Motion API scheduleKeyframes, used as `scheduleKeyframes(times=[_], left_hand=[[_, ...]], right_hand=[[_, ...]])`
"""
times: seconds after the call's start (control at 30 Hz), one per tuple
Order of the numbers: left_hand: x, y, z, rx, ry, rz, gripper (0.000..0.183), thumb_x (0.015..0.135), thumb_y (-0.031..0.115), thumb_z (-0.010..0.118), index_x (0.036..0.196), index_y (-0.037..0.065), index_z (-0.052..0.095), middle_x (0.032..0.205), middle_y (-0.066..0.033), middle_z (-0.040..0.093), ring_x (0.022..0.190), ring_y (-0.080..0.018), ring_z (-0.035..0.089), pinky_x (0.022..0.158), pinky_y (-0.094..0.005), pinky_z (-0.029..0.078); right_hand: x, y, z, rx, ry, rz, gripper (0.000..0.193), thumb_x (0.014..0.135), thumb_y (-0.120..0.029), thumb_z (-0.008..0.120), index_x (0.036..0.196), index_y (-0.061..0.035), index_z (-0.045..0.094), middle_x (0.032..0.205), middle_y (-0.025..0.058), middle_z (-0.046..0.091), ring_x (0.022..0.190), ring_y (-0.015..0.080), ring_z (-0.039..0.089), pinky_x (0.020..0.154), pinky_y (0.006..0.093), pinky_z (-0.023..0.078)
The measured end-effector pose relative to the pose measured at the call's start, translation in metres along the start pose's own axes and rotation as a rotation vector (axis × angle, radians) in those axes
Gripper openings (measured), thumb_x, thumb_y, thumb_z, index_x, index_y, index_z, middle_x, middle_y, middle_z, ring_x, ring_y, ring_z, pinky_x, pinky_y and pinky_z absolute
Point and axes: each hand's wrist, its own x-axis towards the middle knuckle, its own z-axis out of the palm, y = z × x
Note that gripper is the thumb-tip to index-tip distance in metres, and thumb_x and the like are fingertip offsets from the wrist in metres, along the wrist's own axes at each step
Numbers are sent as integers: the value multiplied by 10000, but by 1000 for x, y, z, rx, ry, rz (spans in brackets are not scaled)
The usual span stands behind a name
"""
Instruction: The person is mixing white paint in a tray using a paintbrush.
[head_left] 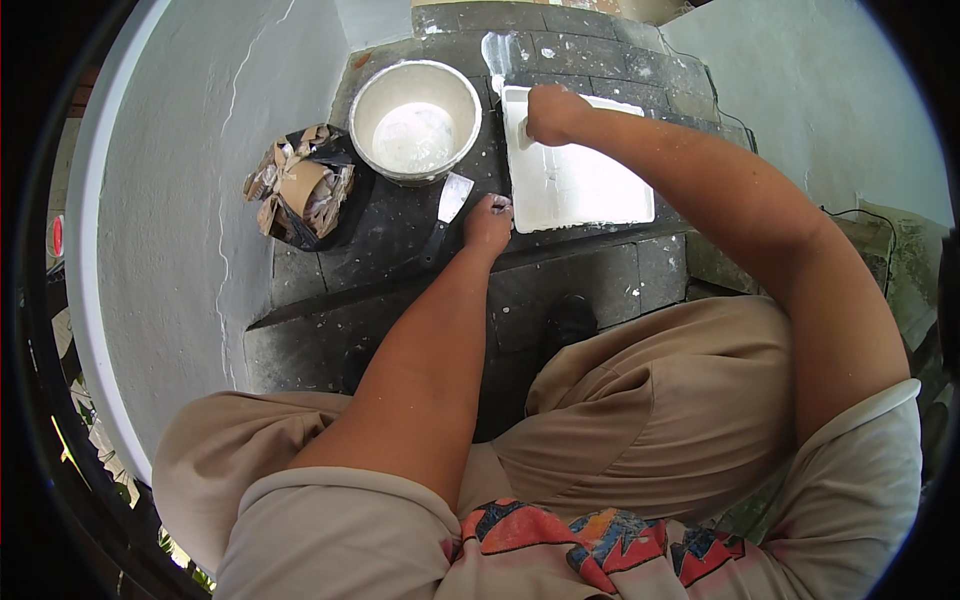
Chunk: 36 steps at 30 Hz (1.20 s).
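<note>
I logged the following at this station. White tray (580, 226): shallow, rectangular, right of centre on the far part of the dark tiled floor (385, 222), with a wet-looking white layer (590, 190) across its bed. Right hand (558, 113): above the tray's far left part, fingers curled in tightly, a pale edge showing just beneath; from my remote view I could not tell what, if anything, they grasped. Left hand (490, 222): just beside the tray's left rim, toward its near end, fingers bent; whether they gripped the rim or merely rested by it, I could not tell. Scraper (456, 195): broad blade, dark handle, lying unheld left of that hand. Bucket (415, 88): round, upright, white-coated inside, left of the tray. Dark bag (297, 236): left of the bucket, stuffed with crumpled brown paper (302, 187). White smear (497, 52): beyond the tray's far left corner. Hazards, in my judgement: a hard push at the far end, with the near rim unsteadied, could have skidded or tipped the tray and slopped its contents; a dropped right forearm (700, 165) could have dragged through the white; a leftward swing of the left wrist could have knocked the scraper.
</note>
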Motion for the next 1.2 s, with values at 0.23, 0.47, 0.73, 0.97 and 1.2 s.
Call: scheduleKeyframes(times=[0.23,0.47,0.73,0.97,1.2], left_hand=[[12,-11,4,218,-6,104,282,783,143,691,1048,106,598,889,-121,687,888,-295,661,797,-369,500],[13,-11,-3,314,-35,103,398,747,125,695,1103,125,517,959,-171,667,941,-359,636,830,-416,491],[10,2,5,310,-55,125,385,722,71,631,1081,128,503,967,-205,650,943,-392,624,811,-438,501],[7,6,3,267,-82,115,405,775,-24,653,1104,120,465,806,-111,590,703,-210,618,548,-364,564],[2,13,2,291,-97,91,421,774,-8,668,1114,124,458,817,-116,589,731,-224,623,559,-378,574]], right_hand=[[23,-13,1,17,-20,73,326,789,-174,610,1021,47,668,1070,269,643,1020,387,636,847,438,522],[24,-16,-6,87,17,0,343,783,-255,642,925,53,691,1023,245,657,977,393,639,842,422,522],[28,2,-7,136,2,23,360,782,-267,642,917,65,685,1012,261,653,970,405,637,833,430,522],[25,5,-9,176,8,28,359,776,-256,628,906,74,682,979,275,654,933,430,640,805,441,529],[18,14,-17,290,-10,26,374,799,-240,559,784,122,651,751,292,640,636,397,662,584,468,545]])
